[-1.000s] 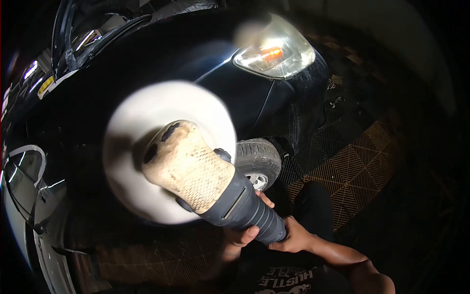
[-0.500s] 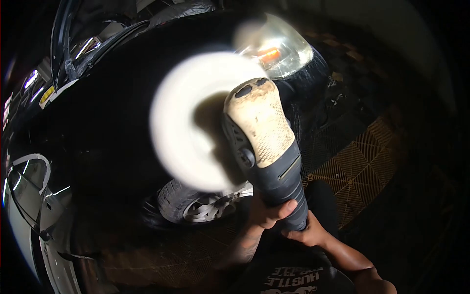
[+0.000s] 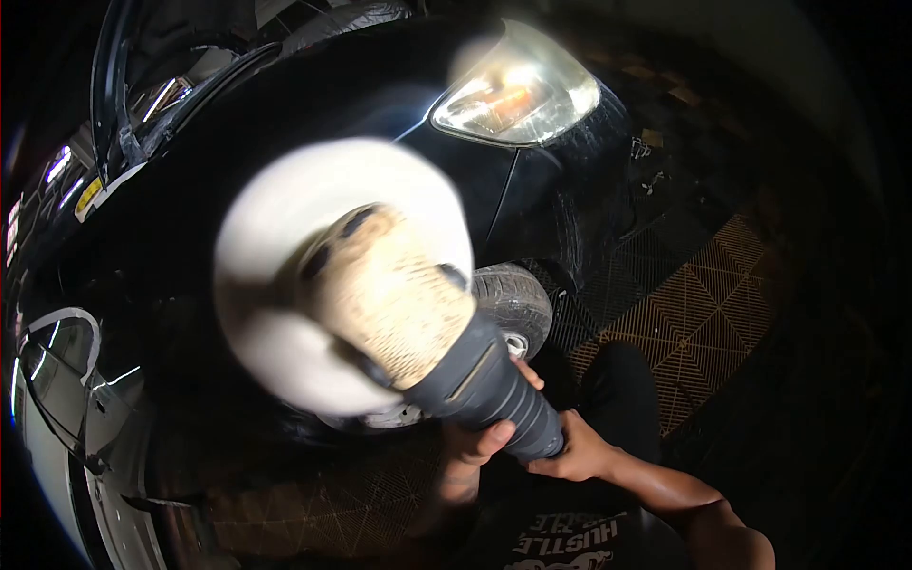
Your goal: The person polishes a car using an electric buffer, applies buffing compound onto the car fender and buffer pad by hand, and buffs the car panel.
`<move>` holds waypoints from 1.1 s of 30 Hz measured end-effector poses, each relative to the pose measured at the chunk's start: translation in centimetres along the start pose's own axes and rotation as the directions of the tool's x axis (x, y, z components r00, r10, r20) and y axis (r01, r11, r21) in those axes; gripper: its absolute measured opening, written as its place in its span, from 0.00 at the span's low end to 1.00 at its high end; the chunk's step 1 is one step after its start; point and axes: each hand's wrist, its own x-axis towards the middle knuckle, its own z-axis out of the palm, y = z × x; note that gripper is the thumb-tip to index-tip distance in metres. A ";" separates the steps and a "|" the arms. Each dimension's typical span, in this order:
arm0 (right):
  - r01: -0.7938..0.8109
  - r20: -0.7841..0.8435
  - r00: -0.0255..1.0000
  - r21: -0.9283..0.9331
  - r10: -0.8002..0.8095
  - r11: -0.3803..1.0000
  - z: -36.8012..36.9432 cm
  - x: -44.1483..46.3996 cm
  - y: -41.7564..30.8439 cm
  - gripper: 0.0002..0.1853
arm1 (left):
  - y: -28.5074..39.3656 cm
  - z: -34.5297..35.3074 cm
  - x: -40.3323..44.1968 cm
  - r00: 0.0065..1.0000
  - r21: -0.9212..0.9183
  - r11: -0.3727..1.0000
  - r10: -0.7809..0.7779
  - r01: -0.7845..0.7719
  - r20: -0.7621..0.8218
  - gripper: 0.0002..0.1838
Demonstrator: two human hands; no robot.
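I hold a polisher (image 3: 494, 370) with a large white round pad (image 3: 285, 199) and a worn cream-coloured head cover. My left hand (image 3: 483, 442) is wrapped around the dark ribbed handle, its thumb and a fingertip showing on either side. At the handle's end, my right hand (image 3: 578, 448) is closed around it. The pad lies over the black car's fender (image 3: 475, 204), blurred by motion; whether it touches the paint cannot be made out. It partly covers the front wheel (image 3: 518, 294).
A lit headlight (image 3: 518, 95) sits beyond the pad at the car's front corner. At left are a car door with a window (image 3: 57, 380) and a yellow marker light (image 3: 88, 198). Brown and black grid floor tiles (image 3: 703, 323) lie to the right.
The polisher has swung left and slightly down across the fender, turning its head leftward. My hands have shifted left with its handle. More of the headlight and tyre shows.
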 end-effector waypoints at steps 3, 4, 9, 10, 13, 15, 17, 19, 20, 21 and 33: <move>0.089 0.011 0.996 -0.110 -0.088 0.990 0.1 0.5 -1.9 0.18 | 0.5 -0.5 -0.9 0.995 -0.019 0.997 0.080 -0.081 -0.058 0.42; 0.135 0.015 0.991 -0.132 -0.134 0.982 0.3 0.9 -1.7 0.19 | 0.6 -1.4 -0.7 0.991 -0.051 0.990 0.133 -0.132 0.029 0.42; 0.096 0.066 0.994 -0.136 -0.087 0.986 -0.1 0.9 -3.0 0.19 | 1.1 -1.4 -1.1 0.992 -0.013 0.992 0.128 -0.128 0.020 0.43; 0.105 0.055 0.994 -0.148 -0.098 0.983 -0.1 0.9 -2.9 0.18 | 0.9 -1.3 -0.8 0.991 -0.036 0.990 0.135 -0.135 0.015 0.42; 0.030 0.030 0.999 -0.117 -0.027 0.993 -0.7 0.3 -2.5 0.20 | 0.5 -0.4 0.0 0.994 -0.073 0.992 0.104 -0.101 0.026 0.41; 0.009 0.003 1.000 -0.083 -0.009 0.997 -1.1 -0.1 -1.5 0.20 | 0.1 0.2 0.7 0.997 -0.082 0.995 0.064 -0.060 0.045 0.41; -0.021 -0.019 1.000 -0.050 0.020 0.999 -1.8 -0.3 -0.5 0.20 | -0.5 0.8 1.6 0.998 -0.004 1.000 0.019 -0.019 0.052 0.41; -0.007 -0.066 0.998 -0.019 0.005 1.000 -2.2 -0.7 -0.3 0.19 | -1.6 1.6 2.6 0.999 -0.012 1.000 0.002 -0.001 0.051 0.38; 0.020 -0.112 0.994 0.062 -0.013 0.998 -2.3 -0.9 -0.3 0.18 | -1.6 1.8 3.1 0.996 0.034 0.999 -0.038 0.036 0.081 0.38; 0.050 -0.157 0.987 0.140 -0.027 0.989 -2.4 -1.0 -0.3 0.17 | -1.6 1.9 3.4 0.991 0.080 0.994 -0.078 0.069 0.107 0.37; 0.083 -0.149 0.988 0.215 -0.051 0.973 -1.8 -1.1 -0.7 0.14 | -1.4 1.7 3.2 0.994 0.159 0.986 -0.070 0.057 0.083 0.36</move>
